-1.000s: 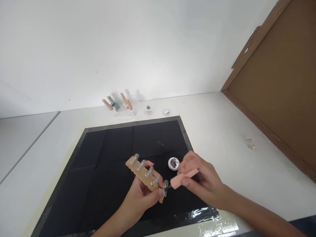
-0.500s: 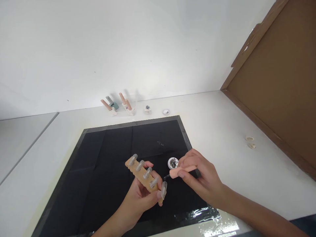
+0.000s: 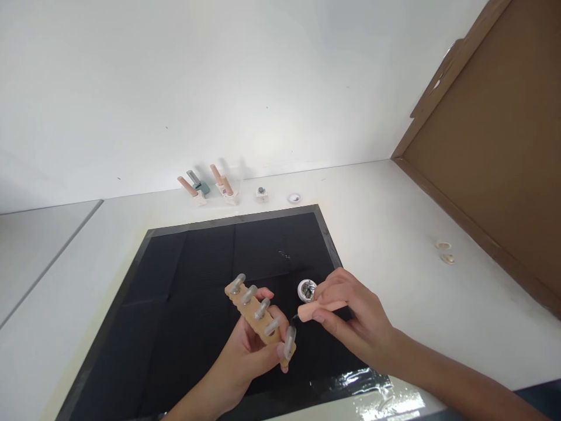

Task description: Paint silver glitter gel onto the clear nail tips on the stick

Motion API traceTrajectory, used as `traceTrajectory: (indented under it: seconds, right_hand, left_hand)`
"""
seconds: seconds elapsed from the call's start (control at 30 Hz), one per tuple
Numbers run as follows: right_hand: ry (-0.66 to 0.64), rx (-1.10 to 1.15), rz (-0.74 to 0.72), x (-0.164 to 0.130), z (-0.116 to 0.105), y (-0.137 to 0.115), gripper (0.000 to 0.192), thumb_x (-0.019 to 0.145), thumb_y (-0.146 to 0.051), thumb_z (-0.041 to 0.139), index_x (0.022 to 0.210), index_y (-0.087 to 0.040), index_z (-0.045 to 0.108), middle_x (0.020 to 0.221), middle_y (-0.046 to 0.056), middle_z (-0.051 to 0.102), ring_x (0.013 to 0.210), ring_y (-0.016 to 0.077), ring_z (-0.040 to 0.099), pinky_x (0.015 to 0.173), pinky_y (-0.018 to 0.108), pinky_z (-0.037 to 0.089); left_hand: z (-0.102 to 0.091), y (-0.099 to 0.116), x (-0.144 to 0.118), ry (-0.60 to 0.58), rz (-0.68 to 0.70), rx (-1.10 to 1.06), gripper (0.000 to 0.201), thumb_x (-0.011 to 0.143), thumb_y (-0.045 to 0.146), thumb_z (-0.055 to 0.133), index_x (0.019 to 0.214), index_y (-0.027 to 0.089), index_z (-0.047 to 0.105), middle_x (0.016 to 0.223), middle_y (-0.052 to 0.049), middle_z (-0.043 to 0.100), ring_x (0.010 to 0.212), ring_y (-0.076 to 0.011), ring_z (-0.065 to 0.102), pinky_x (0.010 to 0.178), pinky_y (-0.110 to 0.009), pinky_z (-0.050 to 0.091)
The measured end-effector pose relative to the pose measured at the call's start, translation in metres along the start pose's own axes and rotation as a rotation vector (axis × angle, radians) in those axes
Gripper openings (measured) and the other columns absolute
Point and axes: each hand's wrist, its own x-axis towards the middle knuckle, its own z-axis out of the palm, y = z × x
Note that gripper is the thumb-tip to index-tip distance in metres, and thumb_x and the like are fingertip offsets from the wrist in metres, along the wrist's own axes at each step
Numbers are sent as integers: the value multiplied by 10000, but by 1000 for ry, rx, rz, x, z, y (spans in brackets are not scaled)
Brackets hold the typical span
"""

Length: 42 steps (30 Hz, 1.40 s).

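Observation:
My left hand (image 3: 258, 348) grips a tan wooden strip (image 3: 248, 313), tilted over the black mat. Several clear-grey false nails (image 3: 262, 308) stand in a row along it. My right hand (image 3: 355, 310) pinches a nail polish brush by its peach cap handle (image 3: 313, 310). The dark bristle end (image 3: 293, 319) is at the tip of the false nail (image 3: 290, 341) nearest my left thumb; whether they touch I cannot tell. Just behind my right fingers sits a small round white pot (image 3: 307, 290) with dark and silvery bits, partly covered by the fingers.
The black mat (image 3: 197, 280) is taped onto a white table (image 3: 385, 222). Along the back stand several polish bottles (image 3: 199, 199), a small clear-white bottle (image 3: 262, 194) and a round white dish (image 3: 294, 199). Two small pale discs (image 3: 447, 258) lie at right, beside a brown cardboard panel (image 3: 491, 158).
My right hand has brought the brush slightly left and down, so its tip is now at the end nail. The wooden strip has shifted a little to the right.

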Motion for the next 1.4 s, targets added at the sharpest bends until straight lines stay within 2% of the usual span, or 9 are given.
traceTrajectory:
  seconds: [0.2, 0.33, 0.53, 0.63, 0.7, 0.83, 0.93, 1.13, 1.4]
  right_hand:
    - [82, 186, 49, -2, -1, -1, 69, 915, -198, 530, 971, -238, 520, 821, 21, 612, 744, 152, 585, 603, 267, 493]
    - [3, 291, -38, -3, 1, -2, 89, 918, -215, 541, 1003, -238, 527, 891, 34, 617, 751, 136, 594, 608, 248, 503]
    - [-141, 93, -244, 2, -2, -2, 67, 932, -143, 501, 984, -180, 520, 892, 55, 644, 799, 133, 582, 742, 284, 503]
    - [-176, -35, -323, 3, -4, 0, 100, 932, -119, 480, 1006, -172, 520, 894, 64, 647, 803, 144, 564, 753, 314, 504]
    - [-155, -18, -315, 4, -5, 0, 96, 934, -124, 471, 1001, -175, 517, 881, 62, 642, 790, 145, 565, 733, 314, 505]
    - [-54, 201, -173, 4, -6, -3, 43, 932, -168, 489, 948, -201, 511, 890, 47, 622, 758, 129, 585, 668, 271, 506]
    - [-57, 269, -125, 3, -6, -6, 60, 928, -157, 499, 941, -214, 511, 921, 42, 620, 774, 120, 599, 657, 245, 509]
    - [-226, 114, -260, 3, -7, -4, 147, 939, -80, 419, 982, -186, 511, 941, 64, 642, 876, 130, 600, 751, 267, 517]
    - [-316, 4, -367, 5, -13, -2, 161, 910, -27, 422, 977, -136, 519, 993, 114, 657, 868, 155, 574, 784, 299, 516]
  left_hand:
    - [-1, 4, -1, 54, -63, -49, 548, 721, 225, 760, 1119, 283, 387, 734, 76, 572, 513, -66, 549, 516, -221, 436]
    - [-2, 7, 2, 64, -106, -73, 588, 682, 238, 791, 1119, 272, 399, 722, 71, 576, 522, -77, 541, 502, -224, 441]
    - [-1, 10, 4, 62, -115, -102, 576, 674, 228, 794, 1109, 263, 418, 717, 61, 578, 521, -78, 522, 483, -218, 425]
    - [-2, 9, 3, 59, -122, -108, 565, 685, 194, 782, 1110, 265, 417, 716, 67, 571, 507, -73, 527, 487, -221, 425]
    - [-2, 9, 1, 73, -132, -105, 559, 692, 178, 774, 1112, 265, 415, 717, 68, 567, 511, -74, 530, 494, -224, 430]
    - [-3, 9, 1, 79, -136, -106, 553, 696, 169, 768, 1115, 261, 420, 712, 69, 564, 520, -71, 524, 503, -224, 432]
    - [-2, 10, 3, 73, -141, -120, 561, 676, 185, 783, 1105, 254, 428, 703, 66, 564, 527, -76, 523, 494, -222, 429]
    - [1, 11, 4, 93, -161, -136, 599, 633, 158, 802, 1093, 244, 428, 718, 61, 584, 519, -72, 515, 485, -219, 429]
    - [0, 10, 3, 110, -177, -120, 581, 662, 177, 793, 1099, 231, 414, 711, 61, 582, 522, -70, 517, 490, -221, 443]
